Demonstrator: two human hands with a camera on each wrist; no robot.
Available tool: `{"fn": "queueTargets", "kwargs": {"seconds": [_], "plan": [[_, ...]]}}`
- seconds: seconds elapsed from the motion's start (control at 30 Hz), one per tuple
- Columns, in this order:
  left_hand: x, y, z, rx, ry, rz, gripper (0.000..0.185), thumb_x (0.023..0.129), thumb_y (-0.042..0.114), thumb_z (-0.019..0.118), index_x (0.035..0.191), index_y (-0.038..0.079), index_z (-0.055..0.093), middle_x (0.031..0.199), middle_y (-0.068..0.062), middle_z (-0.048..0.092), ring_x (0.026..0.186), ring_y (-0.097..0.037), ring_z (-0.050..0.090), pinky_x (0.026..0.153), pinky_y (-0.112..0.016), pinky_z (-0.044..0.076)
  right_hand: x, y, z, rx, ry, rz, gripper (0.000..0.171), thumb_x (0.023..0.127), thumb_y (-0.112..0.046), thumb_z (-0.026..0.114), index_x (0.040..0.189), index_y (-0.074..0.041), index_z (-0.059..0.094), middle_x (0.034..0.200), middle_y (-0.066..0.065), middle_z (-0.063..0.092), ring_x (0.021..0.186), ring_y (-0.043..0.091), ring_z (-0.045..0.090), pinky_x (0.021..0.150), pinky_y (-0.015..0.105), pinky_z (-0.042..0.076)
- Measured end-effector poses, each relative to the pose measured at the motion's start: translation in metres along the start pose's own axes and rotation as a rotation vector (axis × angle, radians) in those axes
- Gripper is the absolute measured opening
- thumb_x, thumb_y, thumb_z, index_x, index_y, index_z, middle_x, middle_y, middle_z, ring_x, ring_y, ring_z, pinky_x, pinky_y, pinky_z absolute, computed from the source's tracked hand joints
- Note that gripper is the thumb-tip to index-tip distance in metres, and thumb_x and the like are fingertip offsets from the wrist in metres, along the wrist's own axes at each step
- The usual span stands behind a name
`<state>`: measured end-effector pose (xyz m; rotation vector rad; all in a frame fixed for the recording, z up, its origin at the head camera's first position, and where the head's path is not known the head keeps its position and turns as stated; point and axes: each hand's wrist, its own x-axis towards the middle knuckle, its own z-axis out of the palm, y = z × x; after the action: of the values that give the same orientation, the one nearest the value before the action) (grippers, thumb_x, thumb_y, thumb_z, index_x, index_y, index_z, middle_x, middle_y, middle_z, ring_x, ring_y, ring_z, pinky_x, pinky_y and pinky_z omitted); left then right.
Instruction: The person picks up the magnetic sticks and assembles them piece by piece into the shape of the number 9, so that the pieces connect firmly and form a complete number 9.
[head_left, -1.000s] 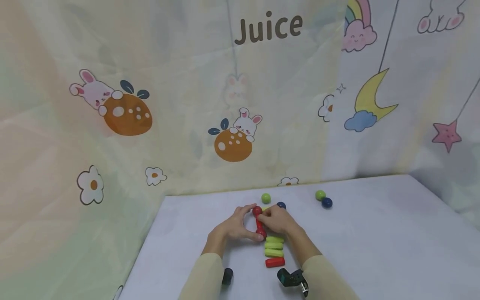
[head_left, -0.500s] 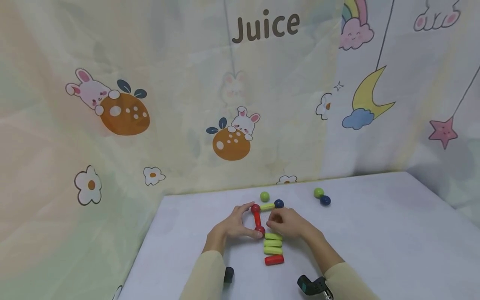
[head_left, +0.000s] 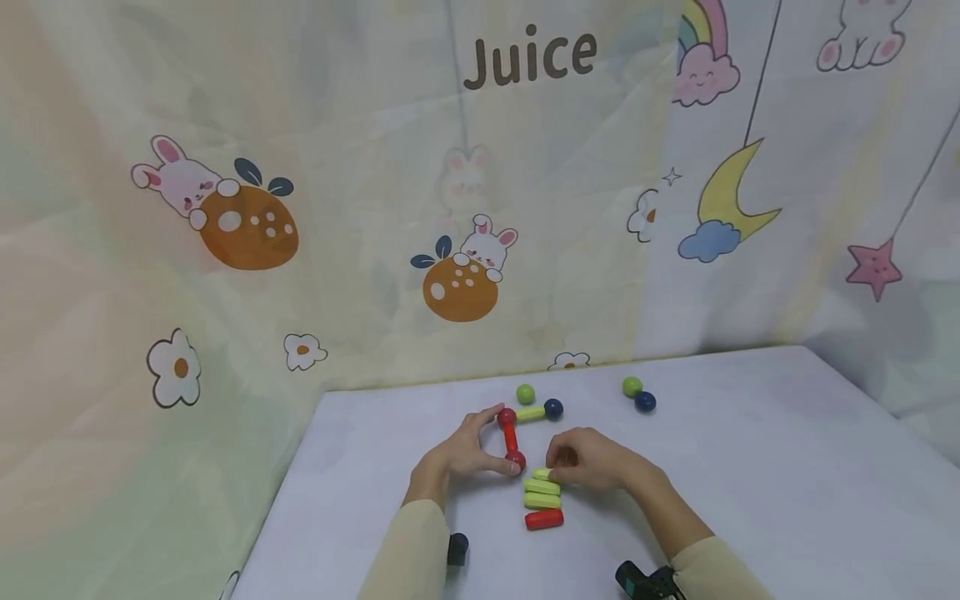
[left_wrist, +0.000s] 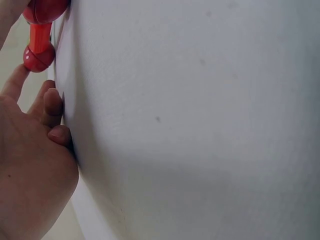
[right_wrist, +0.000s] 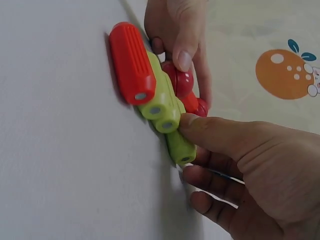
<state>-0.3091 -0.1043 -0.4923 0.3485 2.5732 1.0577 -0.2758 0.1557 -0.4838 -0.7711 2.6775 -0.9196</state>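
Observation:
My left hand [head_left: 461,450] holds a red rod [head_left: 512,439] by the red balls at its two ends, thumb on the near ball [head_left: 514,460] and index finger at the far ball [head_left: 507,417]. From that far ball a yellow-green rod runs right to a dark blue ball [head_left: 553,408]. Thumb and fingers of my right hand [head_left: 591,460] pinch another yellow-green rod [right_wrist: 181,147], which juts out from the row and has a grey disc in its end. Closer in lie two more yellow-green rods [head_left: 542,493] and a loose red rod [right_wrist: 131,62], side by side.
Behind the joined pieces sits a green ball [head_left: 526,393]. Farther right, a second green ball [head_left: 632,386] lies against a dark blue ball [head_left: 645,402]. A printed cloth backdrop [head_left: 360,292] rises at the white table's [head_left: 735,467] back edge.
My right hand has left the red rod, moved right and toward me, and taken hold of the farthest yellow-green rod in the row, shifting it right. The left hand keeps its place.

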Motion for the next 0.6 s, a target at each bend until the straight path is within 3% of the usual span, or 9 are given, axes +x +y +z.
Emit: {"fn": "queueTargets", "kwargs": {"seconds": [0.23, 0.6], "plan": [[0.003, 0.0, 0.001, -0.012, -0.002, 0.018, 0.1, 0.075, 0.045, 0.088, 0.159, 0.039, 0.034, 0.16, -0.01, 0.035, 0.147, -0.037, 0.034, 0.106, -0.071, 0.039, -0.014, 0.005, -0.008, -0.063, 0.0, 0.061, 0.014, 0.089, -0.017, 0.08, 0.1, -0.022, 0.072, 0.09, -0.01, 0.061, 0.084, 0.014, 0.054, 0.074, 0.03, 0.049], [0.002, -0.003, 0.002, -0.011, 0.011, 0.017, 0.101, 0.075, 0.047, 0.088, 0.159, 0.042, 0.033, 0.161, -0.009, 0.035, 0.148, -0.036, 0.035, 0.109, -0.069, 0.037, -0.018, 0.019, -0.01, -0.07, 0.124, -0.053, 0.016, 0.095, -0.012, 0.072, 0.109, -0.021, 0.071, 0.1, -0.008, 0.063, 0.087, 0.007, 0.055, 0.077, 0.027, 0.05]]}}
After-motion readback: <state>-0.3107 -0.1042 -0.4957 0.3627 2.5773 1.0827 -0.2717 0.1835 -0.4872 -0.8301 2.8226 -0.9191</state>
